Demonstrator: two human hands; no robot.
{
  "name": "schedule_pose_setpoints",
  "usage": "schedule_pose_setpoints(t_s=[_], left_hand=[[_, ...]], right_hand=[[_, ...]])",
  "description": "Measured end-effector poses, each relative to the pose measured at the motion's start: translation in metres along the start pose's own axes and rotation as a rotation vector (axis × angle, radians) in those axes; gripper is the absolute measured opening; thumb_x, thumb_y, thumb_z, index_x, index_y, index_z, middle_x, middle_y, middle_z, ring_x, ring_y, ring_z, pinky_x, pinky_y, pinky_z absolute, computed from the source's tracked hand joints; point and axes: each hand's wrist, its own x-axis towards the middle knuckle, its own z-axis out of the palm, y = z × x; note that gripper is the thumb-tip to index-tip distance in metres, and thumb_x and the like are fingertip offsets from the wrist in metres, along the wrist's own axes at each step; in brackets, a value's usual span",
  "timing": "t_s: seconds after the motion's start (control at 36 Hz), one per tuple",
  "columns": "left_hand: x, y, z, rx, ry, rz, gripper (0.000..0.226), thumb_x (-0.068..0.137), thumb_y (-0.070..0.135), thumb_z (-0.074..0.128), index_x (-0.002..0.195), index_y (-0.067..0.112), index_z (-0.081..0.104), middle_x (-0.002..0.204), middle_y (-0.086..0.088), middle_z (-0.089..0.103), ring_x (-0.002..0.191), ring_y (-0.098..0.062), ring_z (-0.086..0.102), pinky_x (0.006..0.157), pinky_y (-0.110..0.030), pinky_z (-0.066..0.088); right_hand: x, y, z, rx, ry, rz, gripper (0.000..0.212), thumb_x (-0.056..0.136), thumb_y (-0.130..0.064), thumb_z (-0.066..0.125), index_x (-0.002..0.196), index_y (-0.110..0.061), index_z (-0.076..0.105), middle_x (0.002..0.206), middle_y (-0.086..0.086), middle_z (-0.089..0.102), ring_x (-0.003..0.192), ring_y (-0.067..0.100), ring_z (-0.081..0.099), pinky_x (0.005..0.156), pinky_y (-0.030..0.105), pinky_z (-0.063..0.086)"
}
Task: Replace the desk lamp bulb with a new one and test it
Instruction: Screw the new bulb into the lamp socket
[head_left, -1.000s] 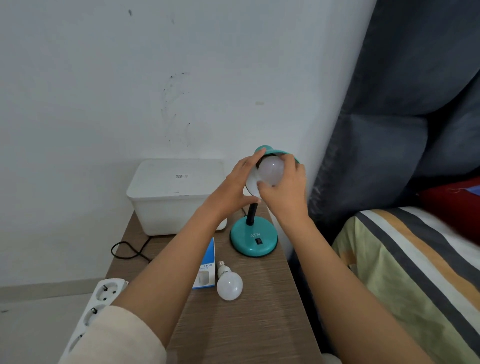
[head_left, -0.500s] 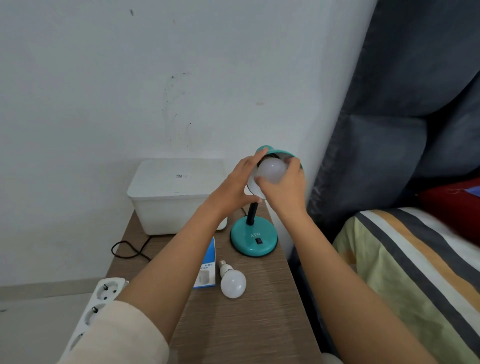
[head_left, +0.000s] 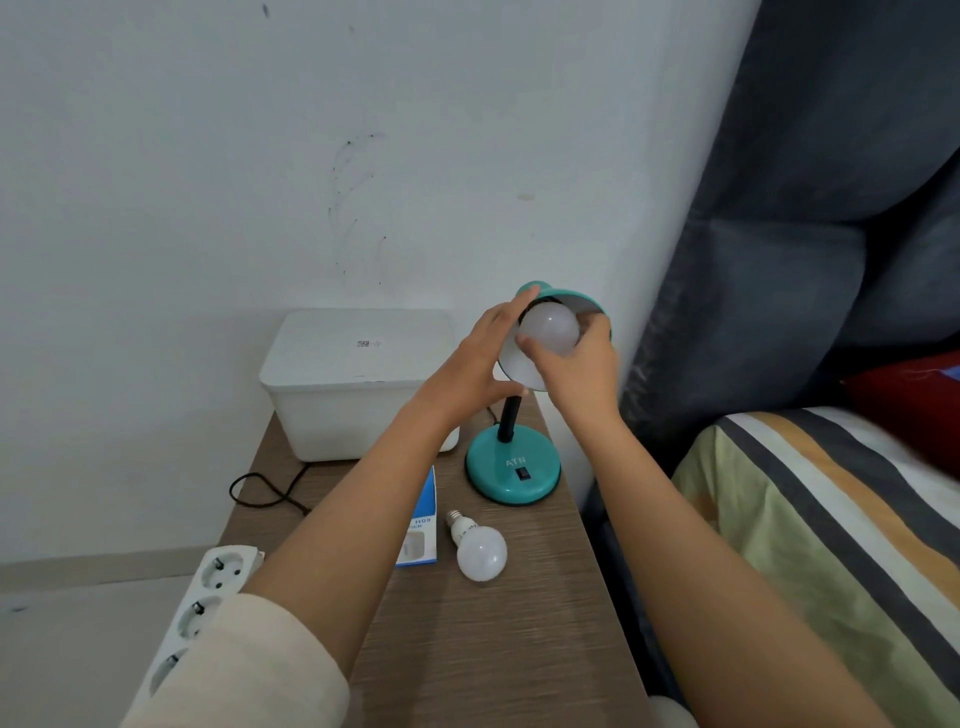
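Note:
A teal desk lamp stands on its round base (head_left: 511, 474) at the back right of the wooden bedside table (head_left: 483, 639). Its shade (head_left: 582, 300) is tilted toward me. My left hand (head_left: 475, 366) grips the shade's left rim. My right hand (head_left: 579, 371) is closed around a white bulb (head_left: 549, 327) that sits inside the shade. The bulb's screw end is hidden. A second white bulb (head_left: 479, 550) lies on the table in front of the base, beside a blue bulb box (head_left: 420, 530) partly covered by my left forearm.
A white lidded plastic box (head_left: 358, 382) stands at the table's back left. A white power strip (head_left: 200, 608) hangs off the left edge, near a black cable (head_left: 262, 491). A bed with a striped cover (head_left: 831, 525) lies close on the right. The wall is directly behind.
My right hand has shifted its grip on the bulb in the shade, the fingers wrapping a little further round. My left hand and the lamp have stayed in place.

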Motion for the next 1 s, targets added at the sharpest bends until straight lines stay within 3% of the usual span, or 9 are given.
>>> schedule_pose_setpoints(t_s=[0.11,0.25,0.33,0.5,0.61,0.75,0.83,0.92,1.0], left_hand=[[-0.002,-0.002,-0.003,0.007,0.0,0.001,0.102,0.07,0.0,0.074,0.145,0.037,0.016,0.132,0.015,0.033,0.125,-0.004,0.036,0.105,-0.035,0.042],[-0.001,-0.002,-0.001,-0.001,0.003,0.007,0.098,0.071,0.003,0.075,0.146,0.032,0.018,0.132,0.01,0.037,0.122,-0.003,0.037,0.103,-0.031,0.042],[-0.001,-0.002,-0.002,-0.002,0.001,-0.011,0.102,0.07,0.002,0.075,0.145,0.037,0.016,0.133,0.013,0.034,0.123,-0.002,0.036,0.105,-0.036,0.042],[-0.001,0.0,-0.001,-0.003,-0.004,-0.002,0.1,0.071,0.002,0.076,0.147,0.031,0.017,0.142,0.005,0.034,0.124,-0.001,0.033,0.106,-0.036,0.042],[-0.002,-0.003,-0.002,0.007,0.007,-0.005,0.102,0.07,0.002,0.075,0.146,0.034,0.015,0.136,0.015,0.032,0.123,0.002,0.032,0.106,-0.033,0.041],[0.0,-0.004,0.0,0.035,0.016,0.021,0.099,0.072,0.003,0.075,0.147,0.031,0.017,0.144,0.005,0.034,0.122,0.006,0.031,0.101,-0.013,0.037],[-0.001,-0.005,0.0,0.012,0.017,-0.004,0.102,0.071,0.003,0.076,0.144,0.039,0.016,0.137,0.014,0.034,0.124,0.002,0.034,0.104,-0.024,0.041],[-0.003,-0.004,-0.003,0.013,0.021,-0.016,0.105,0.069,0.001,0.075,0.14,0.047,0.014,0.133,0.018,0.032,0.123,-0.001,0.036,0.105,-0.032,0.041],[-0.003,-0.003,-0.002,0.012,0.021,-0.017,0.105,0.069,0.001,0.076,0.139,0.049,0.013,0.132,0.017,0.034,0.121,-0.001,0.037,0.104,-0.031,0.043]], right_hand=[[0.002,0.002,0.002,0.062,-0.038,0.138,0.069,0.076,-0.053,0.063,0.123,-0.006,0.046,0.119,0.012,0.059,0.102,0.025,0.061,0.078,0.032,0.05],[-0.007,0.002,0.003,-0.081,0.052,-0.135,0.068,0.073,-0.021,0.074,0.13,-0.01,0.038,0.132,0.009,0.047,0.12,0.022,0.046,0.098,0.024,0.04],[-0.009,0.008,0.001,-0.11,0.079,-0.176,0.059,0.077,-0.03,0.07,0.126,-0.013,0.042,0.121,0.011,0.056,0.108,0.026,0.056,0.09,0.042,0.051],[-0.01,0.008,0.0,-0.148,0.07,-0.211,0.067,0.076,-0.025,0.072,0.133,-0.013,0.038,0.13,0.011,0.046,0.116,0.023,0.048,0.093,0.033,0.046],[-0.009,0.01,-0.001,-0.152,0.069,-0.205,0.059,0.079,-0.032,0.069,0.128,-0.014,0.042,0.123,0.01,0.054,0.109,0.026,0.055,0.091,0.042,0.05],[-0.012,0.01,0.002,-0.129,0.059,-0.241,0.068,0.076,-0.025,0.072,0.134,-0.011,0.037,0.132,0.011,0.043,0.12,0.021,0.044,0.095,0.022,0.036],[-0.011,0.012,0.002,-0.17,0.077,-0.277,0.056,0.079,-0.026,0.068,0.127,-0.012,0.044,0.124,0.01,0.051,0.113,0.021,0.05,0.092,0.027,0.044],[-0.005,0.008,-0.004,-0.101,0.064,-0.093,0.057,0.079,-0.047,0.064,0.119,-0.01,0.049,0.112,0.01,0.061,0.102,0.026,0.059,0.085,0.04,0.052],[-0.003,0.005,-0.004,-0.089,0.018,-0.087,0.065,0.078,-0.047,0.065,0.126,-0.01,0.044,0.122,0.011,0.058,0.112,0.026,0.055,0.092,0.04,0.049]])
